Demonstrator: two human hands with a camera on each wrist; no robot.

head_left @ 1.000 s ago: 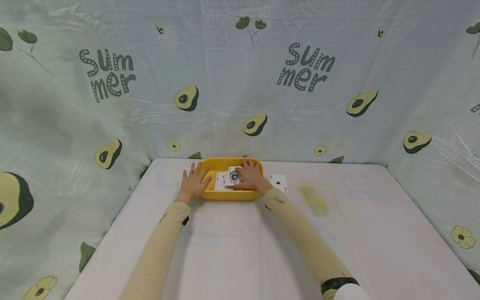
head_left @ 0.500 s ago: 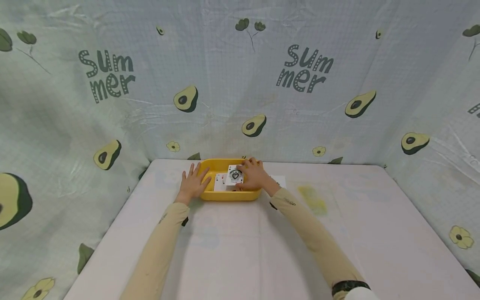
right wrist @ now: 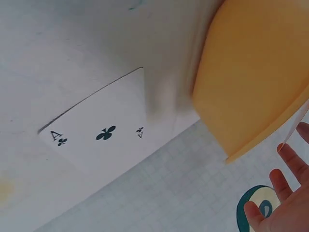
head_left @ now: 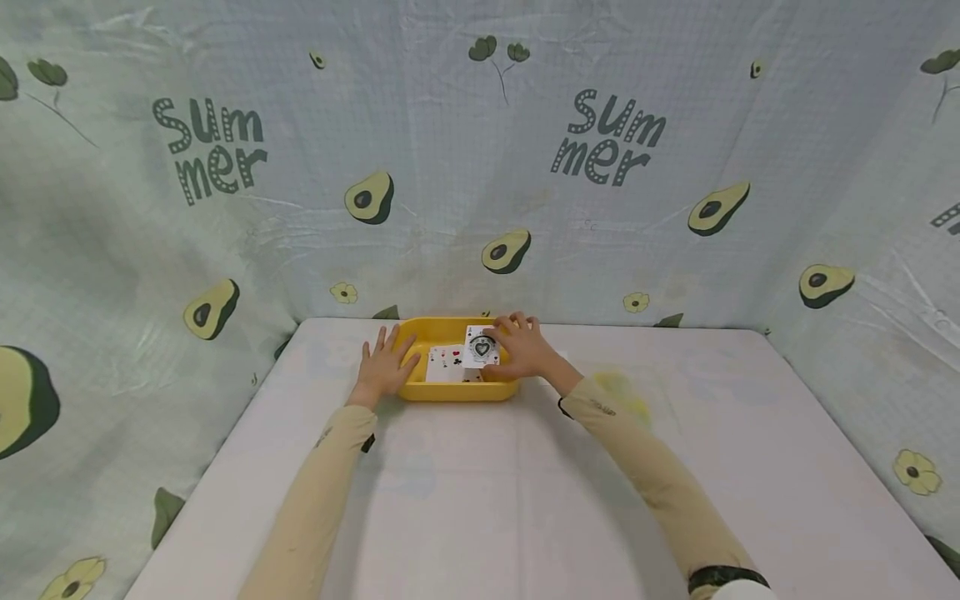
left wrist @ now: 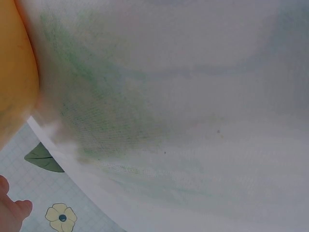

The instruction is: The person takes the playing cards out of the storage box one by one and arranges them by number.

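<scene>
The backdrop [head_left: 480, 167] reads "Summer" twice, upper left and upper centre. On the desk [head_left: 525, 483] mid-frame sits a yellow tray [head_left: 420, 333] of cards. The left hand [head_left: 386, 367] lies flat, fingers spread, on its rim; the right hand [head_left: 525, 350] pinches a card [head_left: 477, 346] over it. Probably thin, slick, bendy: best held by the edges. An ace of clubs [right wrist: 99, 130] lies alongside.

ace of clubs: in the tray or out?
Out. The ace of clubs lies face up on the table, beside the yellow tray.
</scene>
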